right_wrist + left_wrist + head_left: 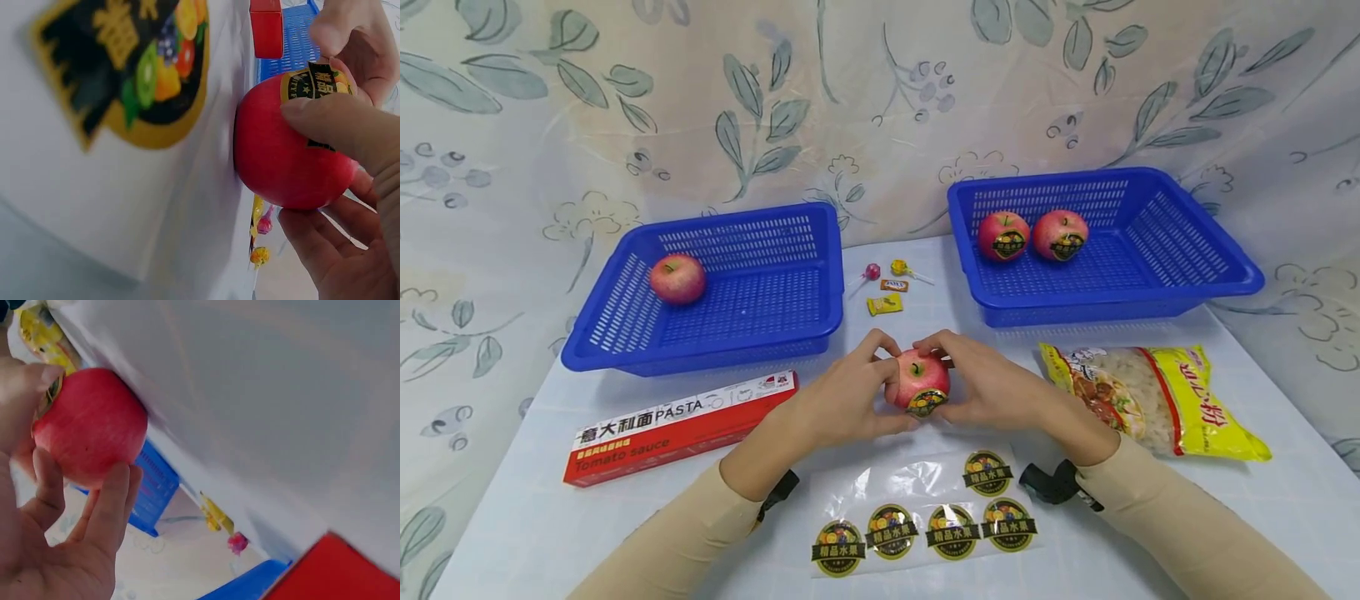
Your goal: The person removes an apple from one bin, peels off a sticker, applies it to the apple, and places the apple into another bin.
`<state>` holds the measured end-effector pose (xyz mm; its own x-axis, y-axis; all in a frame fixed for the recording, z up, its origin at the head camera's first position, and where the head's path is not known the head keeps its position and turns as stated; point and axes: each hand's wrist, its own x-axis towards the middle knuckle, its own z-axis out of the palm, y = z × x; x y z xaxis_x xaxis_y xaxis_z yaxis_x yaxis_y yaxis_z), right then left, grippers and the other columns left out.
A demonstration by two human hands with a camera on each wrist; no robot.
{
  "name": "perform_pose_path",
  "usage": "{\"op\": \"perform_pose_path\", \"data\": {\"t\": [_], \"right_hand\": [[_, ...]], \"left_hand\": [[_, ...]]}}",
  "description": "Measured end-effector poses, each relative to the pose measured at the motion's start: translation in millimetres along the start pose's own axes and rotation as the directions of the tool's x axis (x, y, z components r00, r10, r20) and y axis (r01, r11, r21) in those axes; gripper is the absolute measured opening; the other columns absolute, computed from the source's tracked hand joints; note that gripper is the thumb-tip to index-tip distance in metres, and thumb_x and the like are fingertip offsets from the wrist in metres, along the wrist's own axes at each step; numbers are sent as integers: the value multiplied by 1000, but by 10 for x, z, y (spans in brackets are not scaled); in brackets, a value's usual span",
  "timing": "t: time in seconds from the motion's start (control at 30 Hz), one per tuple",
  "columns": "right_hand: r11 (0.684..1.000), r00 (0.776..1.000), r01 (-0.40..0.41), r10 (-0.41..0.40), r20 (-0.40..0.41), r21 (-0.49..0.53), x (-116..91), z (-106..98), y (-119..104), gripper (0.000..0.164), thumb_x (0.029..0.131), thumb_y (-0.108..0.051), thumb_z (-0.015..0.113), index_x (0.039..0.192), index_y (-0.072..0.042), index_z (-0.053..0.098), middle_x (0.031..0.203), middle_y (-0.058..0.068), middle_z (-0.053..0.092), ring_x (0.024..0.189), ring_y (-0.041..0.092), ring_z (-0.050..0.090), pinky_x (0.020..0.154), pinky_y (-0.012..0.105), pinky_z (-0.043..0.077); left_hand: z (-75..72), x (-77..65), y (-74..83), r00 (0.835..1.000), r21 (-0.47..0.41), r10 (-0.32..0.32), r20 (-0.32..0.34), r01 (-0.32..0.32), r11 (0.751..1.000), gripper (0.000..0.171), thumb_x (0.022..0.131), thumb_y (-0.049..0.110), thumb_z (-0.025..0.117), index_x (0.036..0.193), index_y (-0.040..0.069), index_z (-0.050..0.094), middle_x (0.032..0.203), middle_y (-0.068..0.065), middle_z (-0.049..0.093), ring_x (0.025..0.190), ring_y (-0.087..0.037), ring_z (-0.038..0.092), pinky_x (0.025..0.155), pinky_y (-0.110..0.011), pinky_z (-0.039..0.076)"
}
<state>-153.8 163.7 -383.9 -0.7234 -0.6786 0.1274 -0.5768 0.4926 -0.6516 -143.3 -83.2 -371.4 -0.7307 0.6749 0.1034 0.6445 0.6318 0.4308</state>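
Note:
Both hands hold a red apple (910,379) low over the white table, in the middle of the head view. A round black and gold fruit sticker (927,402) is on its near side. My left hand (850,392) grips the apple from the left, fingers bent around it. From the other side my right hand (992,383) grips it. In the right wrist view the right thumb presses on the sticker (300,87). Just in front of the hands lies a clear sheet (917,479) bearing several more such stickers (952,532).
A blue basket (737,358) at back left holds one apple (678,279) without a visible sticker. Another blue basket (1105,304) at back right holds two stickered apples (1060,235). Nearby lie a pasta box (681,429), a yellow food bag (1157,400), two lollipops (899,267) and two wrapped candies (885,303).

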Motion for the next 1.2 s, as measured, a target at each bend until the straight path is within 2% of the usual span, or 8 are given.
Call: {"op": "perform_pose_path", "data": {"t": [0.17,0.4,0.47,0.6,0.77,0.93,1.1,1.2], "right_hand": [[999,999,28,-28,16,29,-6,-37,16,75,78,-10,89,141,-9,47,140,5,58,131,23,58,111,43,47],[997,997,79,-79,-11,1,5,6,49,78,77,-16,91,140,-7,46,136,4,58,127,22,57,108,45,48],[996,996,86,-86,-4,20,1,-3,70,76,79,-13,89,141,-7,46,136,5,58,127,23,58,108,44,49],[987,997,45,-53,49,155,-14,-30,124,77,81,-8,86,145,-8,43,138,4,57,126,23,59,102,39,54],[975,994,28,-50,96,220,-24,-36,157,84,85,-14,85,154,-7,37,142,7,55,126,24,59,97,33,56],[975,994,-14,-10,108,220,-86,-106,102,79,82,-17,88,147,-12,42,139,3,57,126,23,60,95,32,57],[989,996,-36,24,85,144,-244,-319,-19,76,80,-27,90,141,-18,46,132,-4,61,123,22,61,94,36,58],[993,996,-31,21,88,113,-358,-498,-80,78,79,-36,90,141,-21,46,133,-6,60,122,19,62,93,36,58]], "left_hand": [[9,10,-8,1000,-6,3,-3,-3,1000,31,83,28,86,81,17,57,131,-8,49,92,-20,64,74,-26,53],[63,22,69,999,34,-40,-22,41,999,41,79,41,89,92,12,63,128,-5,46,72,-17,61,65,-24,52],[59,21,71,998,19,-47,-29,47,999,38,79,34,90,94,11,64,129,-6,47,78,-18,62,69,-25,53],[30,26,34,999,-30,-53,-13,53,998,35,79,25,91,87,13,60,132,-7,49,92,-19,63,77,-28,54],[15,58,-29,1000,-47,-17,1,17,999,37,80,24,91,80,16,55,131,-7,52,95,-18,61,77,-28,51],[37,86,-43,999,-99,32,-17,-34,995,36,79,28,91,82,18,57,131,-3,55,99,-15,64,84,-25,55],[-42,158,-9,994,-277,113,-6,-111,954,28,84,19,87,89,15,60,129,-2,59,117,-18,62,93,-25,56],[-122,248,-6,989,-312,148,14,-137,940,18,90,9,79,96,11,62,122,-4,62,120,-20,60,95,-27,56]]}}
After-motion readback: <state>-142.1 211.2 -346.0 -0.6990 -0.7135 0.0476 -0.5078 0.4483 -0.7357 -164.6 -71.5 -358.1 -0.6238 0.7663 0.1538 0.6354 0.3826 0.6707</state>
